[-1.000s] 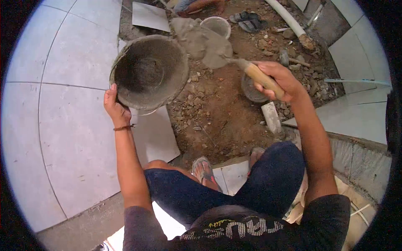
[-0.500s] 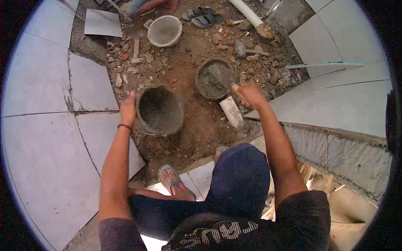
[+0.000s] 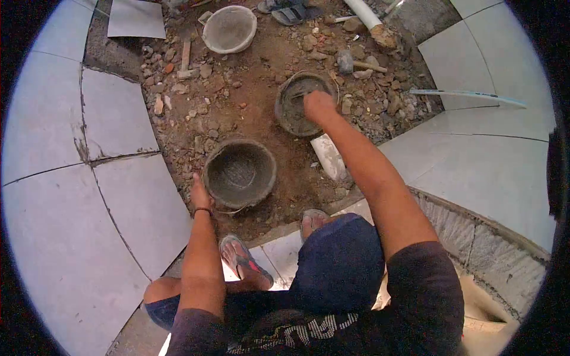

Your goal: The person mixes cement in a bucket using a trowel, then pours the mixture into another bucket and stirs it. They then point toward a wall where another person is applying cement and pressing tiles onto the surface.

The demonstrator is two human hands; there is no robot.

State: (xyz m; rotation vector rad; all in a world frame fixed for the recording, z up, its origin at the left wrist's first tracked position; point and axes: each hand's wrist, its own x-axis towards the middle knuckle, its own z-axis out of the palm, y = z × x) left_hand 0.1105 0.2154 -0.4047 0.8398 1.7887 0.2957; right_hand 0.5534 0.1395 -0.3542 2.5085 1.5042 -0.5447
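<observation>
My left hand (image 3: 200,193) is closed on the left side of a dark, mortar-stained bucket (image 3: 268,169). The bucket's mouth faces me, and only a grey residue coats its inside. My right hand (image 3: 320,107) is in a fist over a second bucket (image 3: 287,126), which holds wet grey mortar (image 3: 291,110). In that fist is a trowel (image 3: 298,94); its handle is hidden by my fingers, and its blade is hard to make out against the mortar. The two buckets stand apart on the brown soil.
A pale basin (image 3: 229,29) stands farther off, near sandals (image 3: 290,15). A hammer (image 3: 186,59) and a mallet (image 3: 356,63) lie among rubble. A white pipe piece (image 3: 328,157) lies beside the mortar bucket. Large tiles (image 3: 139,196) border the soil on both sides.
My right hand has moved left, bringing the trowel over the mortar bucket. My left hand and its bucket have shifted right and toward me. The camera view has shifted slightly.
</observation>
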